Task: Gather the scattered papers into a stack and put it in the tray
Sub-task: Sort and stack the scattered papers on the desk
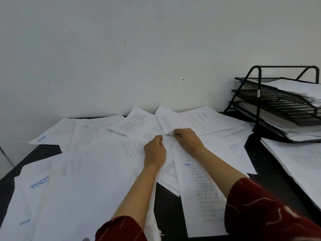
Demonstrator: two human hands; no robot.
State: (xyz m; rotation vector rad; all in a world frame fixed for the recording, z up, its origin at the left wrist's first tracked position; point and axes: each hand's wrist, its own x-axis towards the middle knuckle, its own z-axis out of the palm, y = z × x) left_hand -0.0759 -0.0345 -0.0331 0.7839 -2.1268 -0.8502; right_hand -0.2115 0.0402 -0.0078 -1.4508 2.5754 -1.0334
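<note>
While loose papers [90, 171] sprawl across the black desk [166, 206], both hands meet at centre frame, the left hand [154, 152] and right hand [187, 138] each pinching a sheet. Gathering looks barely begun, and no stack exists yet for the wire tray [278, 105] at right.

Scattered papers [97, 171] and a black wire tray [278, 105].
Strewn white and printed, overlapping at all angles across the dark table; stacked in three tiers at far right, already filled with sheets.
</note>
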